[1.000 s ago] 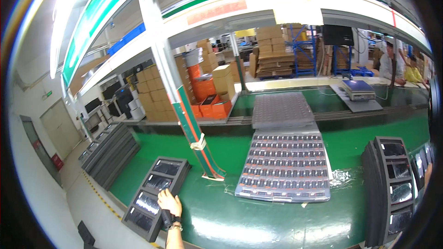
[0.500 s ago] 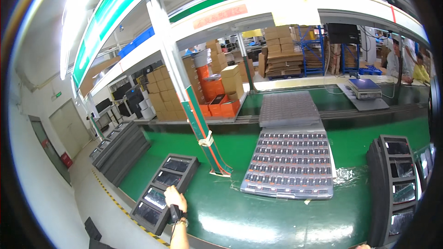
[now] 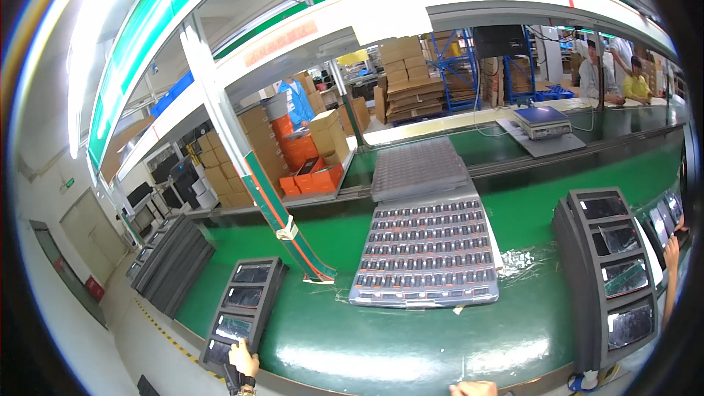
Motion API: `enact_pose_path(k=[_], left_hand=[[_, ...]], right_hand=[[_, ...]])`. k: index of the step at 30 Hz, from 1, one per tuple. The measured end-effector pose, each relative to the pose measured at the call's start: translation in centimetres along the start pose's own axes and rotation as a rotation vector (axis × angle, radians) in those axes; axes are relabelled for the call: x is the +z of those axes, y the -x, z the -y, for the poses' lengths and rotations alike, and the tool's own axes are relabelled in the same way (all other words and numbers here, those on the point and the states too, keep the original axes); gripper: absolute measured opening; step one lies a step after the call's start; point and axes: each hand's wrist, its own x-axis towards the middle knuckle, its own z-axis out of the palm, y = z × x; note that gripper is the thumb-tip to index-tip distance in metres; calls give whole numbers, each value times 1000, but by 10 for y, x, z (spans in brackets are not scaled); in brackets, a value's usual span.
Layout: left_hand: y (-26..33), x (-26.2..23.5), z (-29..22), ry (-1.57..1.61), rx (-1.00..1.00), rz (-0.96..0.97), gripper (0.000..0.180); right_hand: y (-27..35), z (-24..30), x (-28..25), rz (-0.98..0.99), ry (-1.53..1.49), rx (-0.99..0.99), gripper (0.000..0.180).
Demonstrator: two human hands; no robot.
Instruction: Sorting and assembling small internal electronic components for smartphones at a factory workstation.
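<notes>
At the lower left, my left hand (image 3: 243,361), with a dark band on its wrist, is over the near end of a dark grey foam tray (image 3: 273,286). Its fingers are partly stretched out beside the lowest glossy black screen panels (image 3: 233,328) seated in that tray; I see nothing held in them. Only the top of my right hand (image 3: 474,389) shows at the lower edge. Its fingers are curled, and what they hold, if anything, is cut off. Ahead of it lies a clear plastic tray (image 3: 422,298) with rows of small dark parts.
A pale plastic tray stack (image 3: 418,169) stands behind. Foam trays (image 3: 172,264) are stacked at left; another foam stack (image 3: 579,286) with panels stands at right. Another person's hand (image 3: 671,253) is at the right edge. A post (image 3: 271,209) rises from the green bench. A scale (image 3: 541,122) sits farther back.
The view has swung right, so the bench things sit farther left. My left hand has moved down along the foam tray. My right hand has come further into view, and another person's hand appears at right.
</notes>
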Motion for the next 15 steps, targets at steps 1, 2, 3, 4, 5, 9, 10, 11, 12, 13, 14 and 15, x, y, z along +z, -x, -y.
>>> enact_pose_path(k=[1,2,3,4,5,9,10,11,12,13,14,15], left_hand=[[1,-10,-13,122,115,13,61],[4,-20,-28,151,144,75,54],[4,-12,-38,142,173,81,57],[6,-5,-46,134,200,87,60],[8,-10,-68,190,179,176,63],[19,-47,-152,666,-41,553,66],[21,-36,-156,796,-87,560,66],[17,-9,-152,911,-128,637,74],[13,-10,-163,941,-87,819,81],[12,3,-167,1029,-122,872,82],[15,9,-177,1115,-160,927,82],[21,14,-187,1117,-170,895,81]], right_hand=[[-1,0,7,21,-41,-17,23],[-3,3,14,46,-87,-42,23],[-4,5,20,37,-88,-41,23],[-5,9,24,41,-116,-54,23],[-5,10,27,43,-135,-58,24],[-1,13,34,-39,-115,-9,24],[-1,14,33,-45,-112,-12,24],[-1,15,32,-49,-112,-11,25],[0,15,31,-59,-104,5,25],[1,14,32,-68,-99,9,25],[2,12,36,17,-129,52,23],[1,11,38,103,-160,94,22]])
